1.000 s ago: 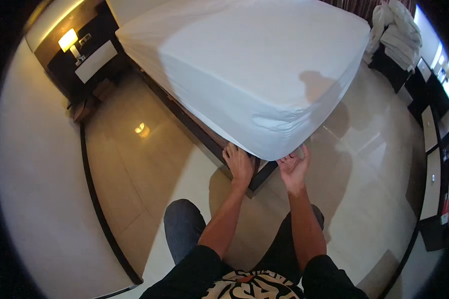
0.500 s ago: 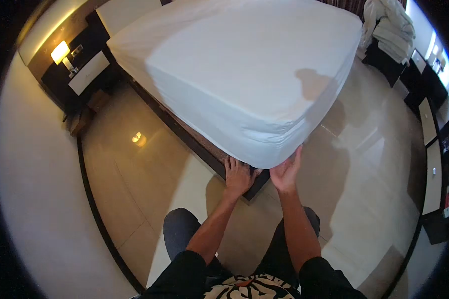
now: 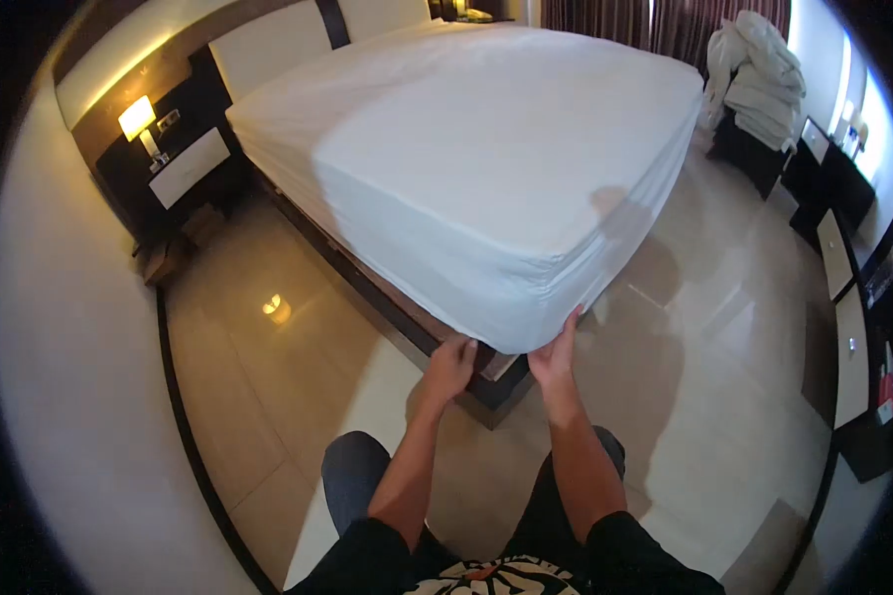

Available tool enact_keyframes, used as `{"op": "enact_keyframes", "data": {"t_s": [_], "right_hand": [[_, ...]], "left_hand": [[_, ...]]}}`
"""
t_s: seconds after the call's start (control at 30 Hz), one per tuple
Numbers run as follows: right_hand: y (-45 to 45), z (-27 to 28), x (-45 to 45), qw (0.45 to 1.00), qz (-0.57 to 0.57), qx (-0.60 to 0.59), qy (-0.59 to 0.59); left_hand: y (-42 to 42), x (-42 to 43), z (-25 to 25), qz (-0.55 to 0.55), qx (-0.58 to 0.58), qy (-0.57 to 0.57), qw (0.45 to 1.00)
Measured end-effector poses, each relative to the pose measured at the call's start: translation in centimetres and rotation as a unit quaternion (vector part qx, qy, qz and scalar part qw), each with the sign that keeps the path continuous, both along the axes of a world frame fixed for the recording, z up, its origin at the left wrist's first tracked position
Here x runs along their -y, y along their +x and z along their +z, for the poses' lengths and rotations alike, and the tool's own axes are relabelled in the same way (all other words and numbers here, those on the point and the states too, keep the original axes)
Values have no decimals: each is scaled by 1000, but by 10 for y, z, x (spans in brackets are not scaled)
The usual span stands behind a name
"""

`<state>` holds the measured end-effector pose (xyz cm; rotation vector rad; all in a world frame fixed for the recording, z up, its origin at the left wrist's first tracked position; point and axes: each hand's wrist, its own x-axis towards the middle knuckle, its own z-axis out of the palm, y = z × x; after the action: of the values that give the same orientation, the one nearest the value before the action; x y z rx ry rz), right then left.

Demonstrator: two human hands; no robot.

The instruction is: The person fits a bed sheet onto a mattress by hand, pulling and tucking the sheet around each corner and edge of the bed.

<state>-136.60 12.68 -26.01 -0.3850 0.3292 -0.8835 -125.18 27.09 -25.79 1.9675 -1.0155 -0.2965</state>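
Note:
A mattress under a white fitted sheet (image 3: 466,149) lies on a dark bed frame (image 3: 387,315), its near corner toward me. My left hand (image 3: 450,367) is at the sheet's lower edge, just left of that corner; its fingers are bent and their tips are hidden under or against the edge. On the right of the corner, my right hand (image 3: 556,352) is cupped, palm up, against the bottom of the sheet, with fingers spread along its side. Below the mattress the frame's corner shows between my two hands.
A lit lamp (image 3: 137,117) stands by a nightstand (image 3: 191,169) at the left. Folded white bedding (image 3: 764,89) is piled on a dark stand at the back right. Drawers (image 3: 851,347) line the right side. A headboard (image 3: 271,50) is behind the bed.
The view has tilted up, showing more of the headboard and curtains. My left hand has drawn its fingers in at the sheet's edge. My right hand stays beneath the corner, whose folds look smoother.

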Motion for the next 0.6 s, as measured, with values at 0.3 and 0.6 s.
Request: {"op": "enact_keyframes", "data": {"t_s": [0.3, 0.6], "right_hand": [[6, 2, 4, 999, 5, -6, -37], [12, -23, -8, 966, -143, -205, -59]], "left_hand": [[-40, 25, 79, 71, 99, -34, 992], [-53, 11, 76, 74, 129, -190, 970]]}}
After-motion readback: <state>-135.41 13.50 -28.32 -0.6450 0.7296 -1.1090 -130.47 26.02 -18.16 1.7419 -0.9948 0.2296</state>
